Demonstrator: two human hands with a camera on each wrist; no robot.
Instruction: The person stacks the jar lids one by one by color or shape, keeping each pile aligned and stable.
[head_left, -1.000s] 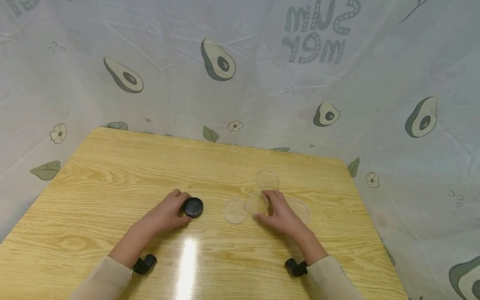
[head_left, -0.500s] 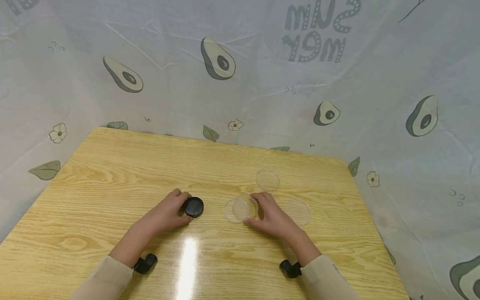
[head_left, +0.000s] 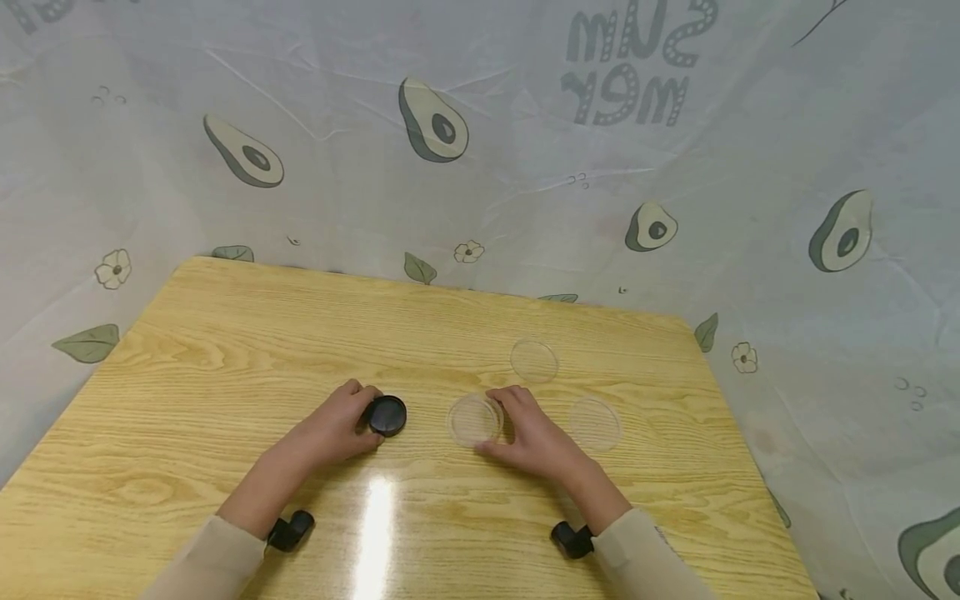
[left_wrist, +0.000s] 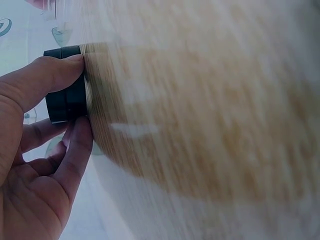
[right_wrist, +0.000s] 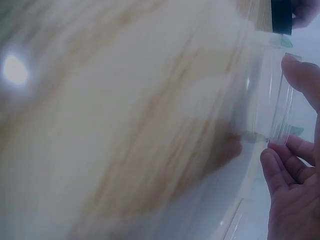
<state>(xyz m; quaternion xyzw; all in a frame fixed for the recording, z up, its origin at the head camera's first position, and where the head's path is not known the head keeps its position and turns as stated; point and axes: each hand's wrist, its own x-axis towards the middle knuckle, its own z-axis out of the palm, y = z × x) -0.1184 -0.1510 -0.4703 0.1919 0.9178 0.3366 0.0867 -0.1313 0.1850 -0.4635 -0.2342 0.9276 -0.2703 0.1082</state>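
Note:
In the head view my left hand [head_left: 341, 427] rests at a short black round container [head_left: 387, 416] on the table. The left wrist view shows thumb and fingers pinching its side; a seam runs round the black wall [left_wrist: 67, 97]. My right hand [head_left: 531, 432] holds a clear round dish [right_wrist: 282, 110] between thumb and fingers. In the head view that dish overlaps another clear round dish [head_left: 463, 423] almost fully; whether they touch is hard to tell. Two more clear round pieces lie on the table, one behind [head_left: 534, 360] and one to the right [head_left: 597, 423].
The wood-grain table [head_left: 285, 317] has a rounded far edge. A grey-white cloth [head_left: 345, 200] printed with avocados hangs behind and at the sides. A bright light reflection [head_left: 373, 533] lies on the tabletop between the forearms. Black wrist mounts [head_left: 291, 531] sit at both cuffs.
My right hand has moved left with the clear dish, from beside the left clear dish to over it. My left hand and the black container have stayed in place.

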